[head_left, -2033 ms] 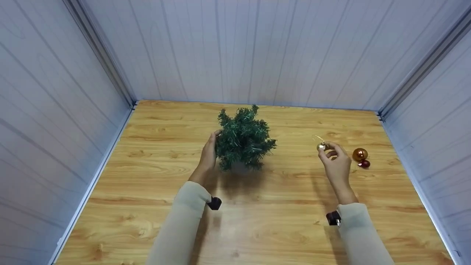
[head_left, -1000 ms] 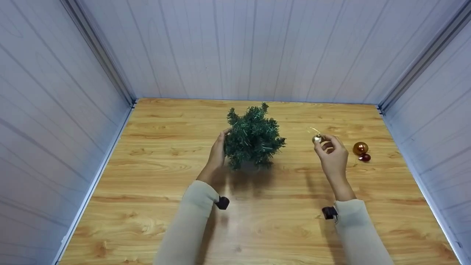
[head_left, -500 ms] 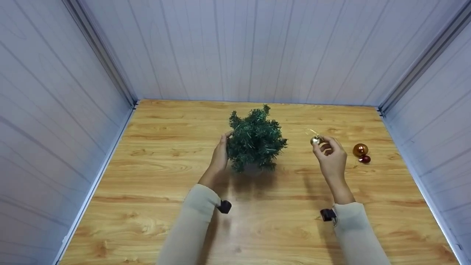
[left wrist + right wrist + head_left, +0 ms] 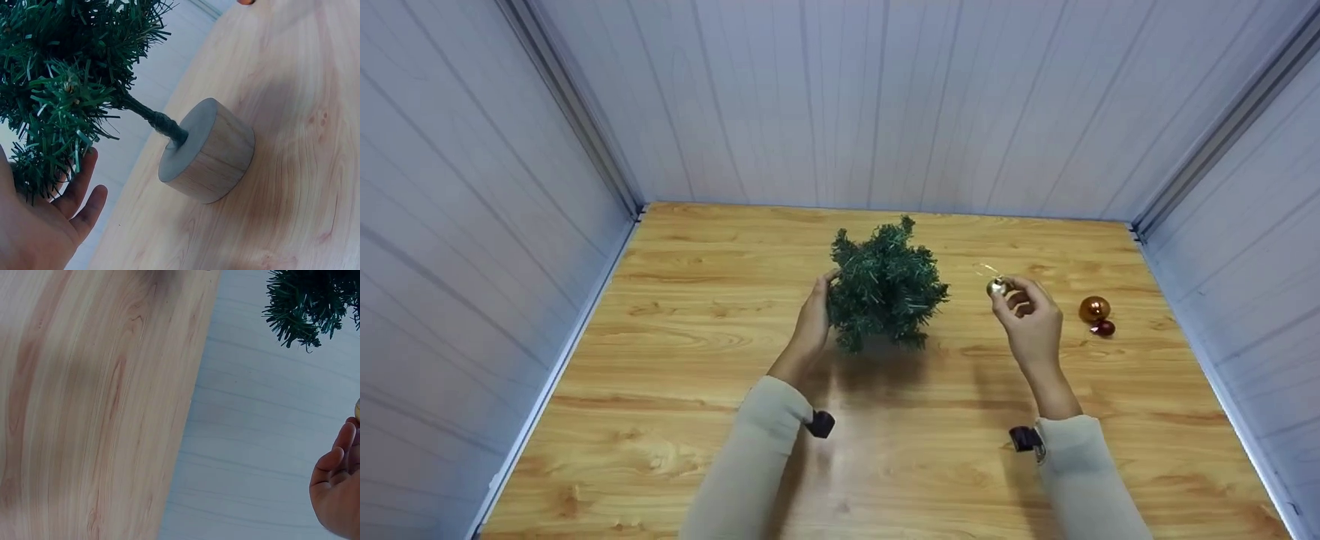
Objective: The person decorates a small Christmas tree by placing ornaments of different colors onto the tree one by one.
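A small green artificial Christmas tree (image 4: pixel 889 289) stands upright near the middle of the table, its round wooden base (image 4: pixel 208 152) plain in the left wrist view. My left hand (image 4: pixel 812 319) holds the tree's left side, with foliage between thumb and fingers; some fingertips are hidden in the branches. To the right of the tree, my right hand (image 4: pixel 1035 326) pinches a small gold Christmas ball (image 4: pixel 997 288) between thumb and forefinger. A thin gold hanging loop rises from the ball toward the tree. In the right wrist view only a sliver of the ball (image 4: pixel 358 410) shows.
A larger orange-gold Christmas ball (image 4: pixel 1094 309) and a small dark red one (image 4: pixel 1102 328) lie close together on the right of the wooden table (image 4: pixel 675 300). Pale panelled walls (image 4: pixel 840 105) enclose the table at the back and both sides.
My left hand and the tree have shifted to the right. My right hand has moved slightly left with the gold ball, closer to the tree. The two balls on the table lie as before.
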A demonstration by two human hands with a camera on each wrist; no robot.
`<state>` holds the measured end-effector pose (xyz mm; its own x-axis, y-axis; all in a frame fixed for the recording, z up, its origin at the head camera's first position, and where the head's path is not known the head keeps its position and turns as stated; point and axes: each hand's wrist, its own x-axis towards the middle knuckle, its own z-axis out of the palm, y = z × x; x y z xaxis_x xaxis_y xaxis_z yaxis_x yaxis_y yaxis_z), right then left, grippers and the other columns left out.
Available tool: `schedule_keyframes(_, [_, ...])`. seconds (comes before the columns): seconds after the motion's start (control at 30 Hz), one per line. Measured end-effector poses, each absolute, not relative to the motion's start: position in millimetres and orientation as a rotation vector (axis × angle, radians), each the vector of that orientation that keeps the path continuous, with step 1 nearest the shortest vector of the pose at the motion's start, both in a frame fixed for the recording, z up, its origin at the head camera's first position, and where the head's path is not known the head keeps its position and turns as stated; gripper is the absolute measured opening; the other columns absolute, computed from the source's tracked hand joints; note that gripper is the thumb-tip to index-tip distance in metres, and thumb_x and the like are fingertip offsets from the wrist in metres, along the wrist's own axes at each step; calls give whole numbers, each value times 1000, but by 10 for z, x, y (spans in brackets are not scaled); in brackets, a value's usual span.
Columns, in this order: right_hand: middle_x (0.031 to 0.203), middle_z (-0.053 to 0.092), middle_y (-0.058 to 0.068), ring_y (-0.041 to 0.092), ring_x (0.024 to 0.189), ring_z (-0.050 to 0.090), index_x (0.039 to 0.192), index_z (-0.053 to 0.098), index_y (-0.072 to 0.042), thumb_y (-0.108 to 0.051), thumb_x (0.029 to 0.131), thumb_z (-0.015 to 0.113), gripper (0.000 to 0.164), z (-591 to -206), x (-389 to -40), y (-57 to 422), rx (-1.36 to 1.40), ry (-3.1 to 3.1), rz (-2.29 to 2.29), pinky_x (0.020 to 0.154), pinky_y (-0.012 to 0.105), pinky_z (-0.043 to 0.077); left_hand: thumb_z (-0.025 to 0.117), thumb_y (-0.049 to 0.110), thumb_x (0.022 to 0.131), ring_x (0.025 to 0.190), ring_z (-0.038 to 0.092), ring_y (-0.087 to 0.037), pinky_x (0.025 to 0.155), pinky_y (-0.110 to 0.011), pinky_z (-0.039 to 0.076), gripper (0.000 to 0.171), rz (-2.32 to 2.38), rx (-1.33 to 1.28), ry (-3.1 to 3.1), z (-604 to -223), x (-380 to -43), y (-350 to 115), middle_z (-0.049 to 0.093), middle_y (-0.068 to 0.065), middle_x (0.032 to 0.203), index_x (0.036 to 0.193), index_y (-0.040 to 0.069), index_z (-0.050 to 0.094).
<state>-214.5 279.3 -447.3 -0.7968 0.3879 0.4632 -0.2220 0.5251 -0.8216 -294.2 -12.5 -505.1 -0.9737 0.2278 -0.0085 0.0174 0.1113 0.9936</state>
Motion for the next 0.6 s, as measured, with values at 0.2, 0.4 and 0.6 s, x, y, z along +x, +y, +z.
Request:
schedule_keyframes(0.2, [89, 64, 11, 1, 69, 54, 106, 68, 11, 5, 85, 69, 22, -4265, -2040, 2676, -119, -2141, 1271, 59, 12, 42, 10, 58, 104, 151, 17, -25, 120, -53, 15, 64, 1970, 239, 2219, -5005, -2931, -74, 25, -1, 162, 152, 25, 38])
schedule_keyframes(0.4, [87, 63, 9, 1, 68, 54, 104, 69, 11, 5, 84, 70, 21, -4234, -2017, 2667, -108, -2113, 1284, 58, 12, 41, 11, 54, 105, 150, 18, -26, 119, -54, 16, 61, 1992, 264, 2201, -4999, -2904, -23, 25, -1, 162, 151, 25, 39])
schedule_keyframes(0.6, [88, 63, 8, 2, 70, 54, 107, 68, 11, 5, 85, 69, 23, -4262, -1982, 2656, -134, -2117, 1322, 60, 13, 43, 12, 47, 107, 149, 20, -31, 118, -58, 15, 58, 2004, 238, 2218, -4951, -2821, -19, 25, -7, 162, 151, 20, 39])
